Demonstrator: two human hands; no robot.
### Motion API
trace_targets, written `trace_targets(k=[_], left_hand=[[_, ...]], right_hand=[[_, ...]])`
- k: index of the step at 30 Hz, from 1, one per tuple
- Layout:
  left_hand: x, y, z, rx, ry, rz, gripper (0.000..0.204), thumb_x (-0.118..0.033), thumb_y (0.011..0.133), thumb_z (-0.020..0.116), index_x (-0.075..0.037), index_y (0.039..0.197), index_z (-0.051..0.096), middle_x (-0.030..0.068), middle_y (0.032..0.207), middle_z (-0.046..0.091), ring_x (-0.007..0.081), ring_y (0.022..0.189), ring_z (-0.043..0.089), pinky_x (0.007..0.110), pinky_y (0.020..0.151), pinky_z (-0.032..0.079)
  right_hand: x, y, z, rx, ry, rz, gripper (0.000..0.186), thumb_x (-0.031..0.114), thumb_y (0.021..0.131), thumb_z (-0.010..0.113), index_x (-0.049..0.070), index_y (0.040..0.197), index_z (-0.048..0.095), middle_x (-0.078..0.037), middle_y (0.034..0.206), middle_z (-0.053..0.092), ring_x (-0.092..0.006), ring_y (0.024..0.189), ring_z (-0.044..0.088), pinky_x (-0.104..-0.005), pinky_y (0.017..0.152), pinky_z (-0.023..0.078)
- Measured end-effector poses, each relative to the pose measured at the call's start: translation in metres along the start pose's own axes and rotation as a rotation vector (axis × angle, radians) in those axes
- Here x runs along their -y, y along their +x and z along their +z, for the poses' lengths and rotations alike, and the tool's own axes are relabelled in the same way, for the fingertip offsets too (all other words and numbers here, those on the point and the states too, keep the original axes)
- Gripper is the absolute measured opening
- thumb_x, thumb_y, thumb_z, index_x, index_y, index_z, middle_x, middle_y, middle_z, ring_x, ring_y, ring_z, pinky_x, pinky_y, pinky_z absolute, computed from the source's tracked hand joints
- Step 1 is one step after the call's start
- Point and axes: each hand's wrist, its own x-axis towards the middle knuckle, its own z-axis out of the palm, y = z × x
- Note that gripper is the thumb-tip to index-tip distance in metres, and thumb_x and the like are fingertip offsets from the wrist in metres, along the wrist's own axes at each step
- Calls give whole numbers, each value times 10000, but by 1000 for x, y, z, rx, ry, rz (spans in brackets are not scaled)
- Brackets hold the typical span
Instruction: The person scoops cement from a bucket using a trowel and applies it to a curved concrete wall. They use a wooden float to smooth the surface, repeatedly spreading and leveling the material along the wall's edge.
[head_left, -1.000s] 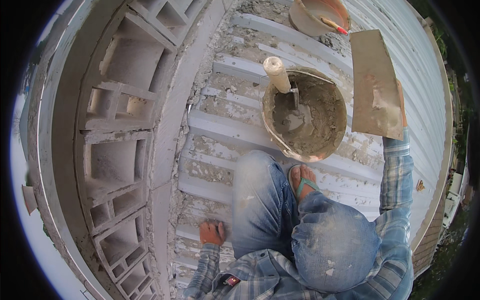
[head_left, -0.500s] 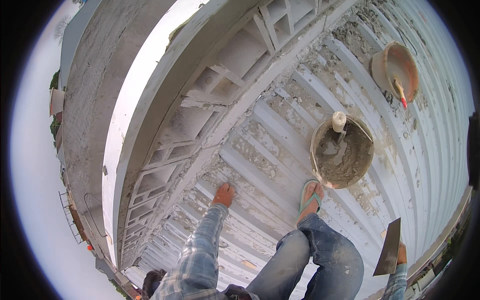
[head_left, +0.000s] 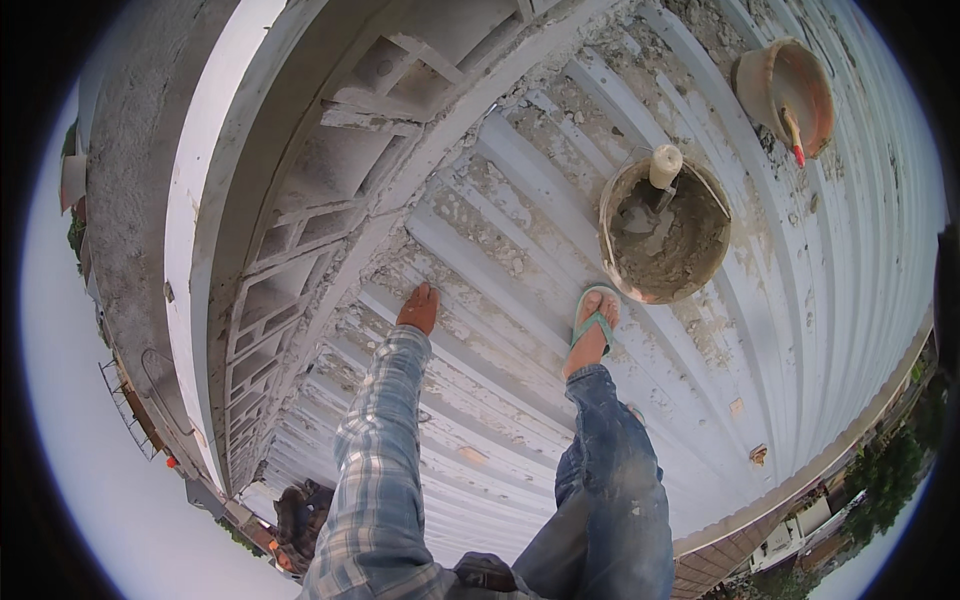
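Note:
My left hand (head_left: 419, 308) hangs over the ribbed white sheeting (head_left: 478, 352), near the foot of the hollow-block wall. It holds nothing, and its fingers, foreshortened from above, look loosely apart. My right hand is out of view. Ahead and to the right stands a bucket (head_left: 609, 232) with grey wet mortar (head_left: 681, 245) in it. A tool with a thick pale handle (head_left: 665, 166) leans in that bucket, its metal end partly in the mortar. My foot in a green flip-flop (head_left: 597, 312) is on the sheeting just short of the bucket.
A second bucket (head_left: 754, 90), with a red-tipped brush (head_left: 793, 135) in it, stands farther right. The hollow-block wall (head_left: 345, 165) with a pale ledge (head_left: 190, 240) runs along the left. Mortar crumbs lie over the ribs. The sheeting's edge (head_left: 800, 480) is at lower right; another person (head_left: 298, 525) is at lower left.
My right hand, which held a flat rectangular steel trowel at lower right, has left the view. The buckets and wall sit higher and farther left in the picture. My right leg looks straighter.

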Motion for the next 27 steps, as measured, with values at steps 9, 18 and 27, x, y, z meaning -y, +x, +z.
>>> trace_targets(k=[9, 18, 27], left_hand=[[-142, 39, -149, 20, -710, -74, 268, -254, 929, 660, -56, 1108, 630, 158, 929, 716, 292, 943, 695, 405, 851, 533], [-297, 78, -305, -331, -1123, 58, 390, -152, 820, 665, -4, 1171, 581, 204, 1226, 546, 391, 1218, 486, 457, 1065, 398], [-342, -11, -311, -63, -1190, 129, 198, -119, 719, 680, -51, 777, 504, 110, 705, 567, 313, 697, 573, 416, 680, 471]], right_hand=[[-43, -109, -49, 35, 105, 118, 415, 359, 971, 586, -44, 965, 686, -152, 808, 703, -226, 770, 670, -387, 722, 519], [-6, -74, -31, 106, 420, -88, 431, 355, 1040, 512, -24, 1182, 663, -92, 1012, 709, -171, 888, 646, -337, 783, 519], [35, -42, 72, 243, 402, -327, 540, 468, 1045, 482, -18, 1214, 648, -113, 1057, 703, -224, 938, 647, -376, 829, 518]])
